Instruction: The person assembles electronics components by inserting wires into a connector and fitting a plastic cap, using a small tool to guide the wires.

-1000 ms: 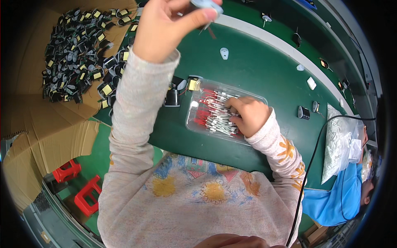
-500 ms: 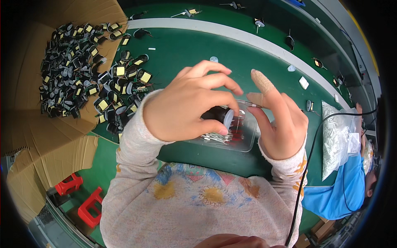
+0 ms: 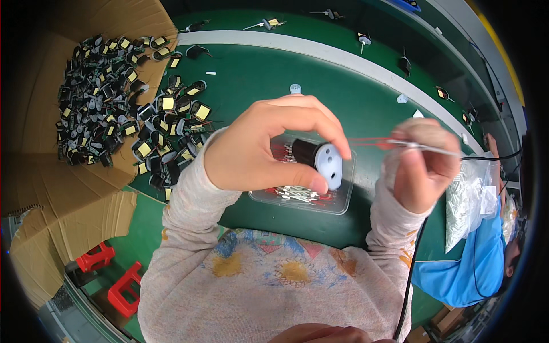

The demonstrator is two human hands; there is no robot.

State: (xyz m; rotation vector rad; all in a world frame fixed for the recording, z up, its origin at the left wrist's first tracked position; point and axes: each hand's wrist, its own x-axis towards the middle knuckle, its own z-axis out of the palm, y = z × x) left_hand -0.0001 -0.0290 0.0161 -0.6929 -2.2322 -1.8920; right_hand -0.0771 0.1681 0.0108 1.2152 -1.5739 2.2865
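Note:
My left hand [image 3: 269, 140] grips a black cylindrical part [image 3: 305, 152] between thumb and fingers. Its pale plastic end cap [image 3: 330, 166], pierced with several holes, faces right. Out to the right, my right hand [image 3: 420, 163] is blurred by motion, its fingertips pinched on a thin whitish lead with red wires [image 3: 372, 142]. The wires stretch left toward my left fingertips; whether they join the black part cannot be made out. Beneath the left hand sits a clear plastic tray [image 3: 340, 209] of thin white pieces with red wires [image 3: 297, 194].
A large cardboard box [image 3: 34, 114] on the left spills black parts with yellow pads [image 3: 167, 103] onto the green table [image 3: 246, 63]. Similar parts lie past a pale strip [image 3: 274, 39]. A bag of white pieces [image 3: 466, 200], a black cable [image 3: 417, 251] and a blue-sleeved person [image 3: 457, 280] are right.
My right hand has pulled away rightward from the tray with the thin lead, drawing out red wires. My left hand has turned the black part, bringing the cap's holes into view.

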